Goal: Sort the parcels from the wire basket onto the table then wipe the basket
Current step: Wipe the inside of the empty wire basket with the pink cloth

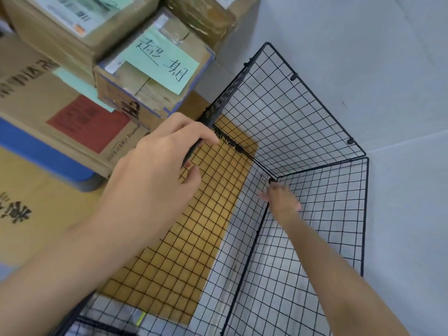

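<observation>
Left hand (155, 166) fingers curled, pinching top rim of black wire-mesh basket (303, 110). Right hand (282, 201) inside at far corner (blurred, can't tell grip). Taped brown cardboard parcels (155, 93) stacked left.

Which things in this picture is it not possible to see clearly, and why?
1. Head view: the right hand is blurred deep in the wire basket; whether it holds anything cannot be told.
2. Head view: the basket's near end is cut off by the bottom edge.
3. Head view: the cardboard boxes are cut by the top and left edges, and their printed labels are blurred.
</observation>
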`<state>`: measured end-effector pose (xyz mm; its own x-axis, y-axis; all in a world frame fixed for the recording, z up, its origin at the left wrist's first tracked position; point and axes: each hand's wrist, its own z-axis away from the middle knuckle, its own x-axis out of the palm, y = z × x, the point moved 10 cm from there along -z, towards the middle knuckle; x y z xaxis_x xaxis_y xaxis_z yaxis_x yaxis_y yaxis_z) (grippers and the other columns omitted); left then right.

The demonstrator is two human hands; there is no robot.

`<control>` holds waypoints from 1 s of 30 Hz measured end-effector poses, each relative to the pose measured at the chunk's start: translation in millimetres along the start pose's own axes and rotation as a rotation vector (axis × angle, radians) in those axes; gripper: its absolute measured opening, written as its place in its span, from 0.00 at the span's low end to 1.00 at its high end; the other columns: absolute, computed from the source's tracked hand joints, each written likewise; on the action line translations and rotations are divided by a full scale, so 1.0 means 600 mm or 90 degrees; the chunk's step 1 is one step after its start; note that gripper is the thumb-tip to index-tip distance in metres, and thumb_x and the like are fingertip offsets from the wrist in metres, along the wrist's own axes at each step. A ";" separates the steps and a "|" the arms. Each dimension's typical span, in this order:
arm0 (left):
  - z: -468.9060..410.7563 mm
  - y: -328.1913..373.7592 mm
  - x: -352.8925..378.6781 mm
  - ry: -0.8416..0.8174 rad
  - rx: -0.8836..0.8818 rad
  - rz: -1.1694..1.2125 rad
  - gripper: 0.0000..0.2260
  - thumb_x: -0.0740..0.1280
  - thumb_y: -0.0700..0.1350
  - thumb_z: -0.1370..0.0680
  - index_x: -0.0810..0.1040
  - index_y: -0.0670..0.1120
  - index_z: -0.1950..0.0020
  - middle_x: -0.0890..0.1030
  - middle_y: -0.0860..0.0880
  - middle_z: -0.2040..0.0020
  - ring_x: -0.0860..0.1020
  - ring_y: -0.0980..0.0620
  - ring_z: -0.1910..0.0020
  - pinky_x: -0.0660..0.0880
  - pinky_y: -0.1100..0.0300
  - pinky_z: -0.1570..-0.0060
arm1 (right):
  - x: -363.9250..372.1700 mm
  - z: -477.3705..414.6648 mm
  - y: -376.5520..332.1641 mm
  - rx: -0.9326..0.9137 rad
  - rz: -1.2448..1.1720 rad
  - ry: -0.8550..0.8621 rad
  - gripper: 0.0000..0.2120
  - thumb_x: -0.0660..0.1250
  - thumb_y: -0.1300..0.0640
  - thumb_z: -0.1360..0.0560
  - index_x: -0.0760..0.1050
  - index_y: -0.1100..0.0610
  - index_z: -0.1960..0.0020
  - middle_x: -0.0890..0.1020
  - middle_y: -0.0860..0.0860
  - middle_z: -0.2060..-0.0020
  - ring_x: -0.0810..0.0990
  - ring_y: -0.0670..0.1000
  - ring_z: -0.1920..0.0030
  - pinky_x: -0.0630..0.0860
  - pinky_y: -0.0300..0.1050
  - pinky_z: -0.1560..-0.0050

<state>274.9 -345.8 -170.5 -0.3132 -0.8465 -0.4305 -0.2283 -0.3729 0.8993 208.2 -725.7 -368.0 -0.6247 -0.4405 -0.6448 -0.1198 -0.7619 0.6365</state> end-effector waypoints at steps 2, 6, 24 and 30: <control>0.001 0.003 0.001 0.000 0.001 0.001 0.18 0.66 0.40 0.26 0.75 0.59 0.41 0.71 0.63 0.46 0.76 0.61 0.54 0.78 0.49 0.55 | -0.040 -0.024 0.059 0.053 0.012 0.060 0.20 0.66 0.61 0.24 0.70 0.59 0.33 0.74 0.57 0.38 0.75 0.55 0.41 0.80 0.45 0.52; 0.001 0.005 0.001 -0.006 0.002 0.013 0.17 0.65 0.42 0.26 0.76 0.59 0.41 0.71 0.63 0.46 0.76 0.60 0.54 0.79 0.48 0.54 | -0.094 -0.032 0.149 0.182 0.104 0.102 0.19 0.67 0.55 0.24 0.71 0.59 0.35 0.76 0.57 0.43 0.74 0.56 0.45 0.78 0.46 0.55; 0.000 0.001 0.001 0.002 0.015 0.024 0.16 0.66 0.41 0.25 0.76 0.56 0.41 0.71 0.62 0.46 0.77 0.57 0.59 0.79 0.48 0.59 | -0.199 0.054 0.249 0.212 0.063 0.171 0.19 0.66 0.58 0.23 0.68 0.61 0.34 0.74 0.58 0.40 0.73 0.58 0.40 0.74 0.47 0.48; 0.001 0.000 -0.003 0.009 0.012 0.011 0.17 0.67 0.39 0.24 0.75 0.55 0.39 0.70 0.62 0.45 0.77 0.56 0.60 0.78 0.50 0.60 | -0.111 0.051 0.188 0.174 -0.020 0.126 0.21 0.61 0.57 0.22 0.66 0.64 0.32 0.70 0.62 0.35 0.71 0.64 0.37 0.77 0.51 0.44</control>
<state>274.8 -344.0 -169.6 -0.3049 -0.8580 -0.4134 -0.2410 -0.3504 0.9051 212.8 -767.9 -240.4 -0.4589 -0.5233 -0.7180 -0.3558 -0.6322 0.6882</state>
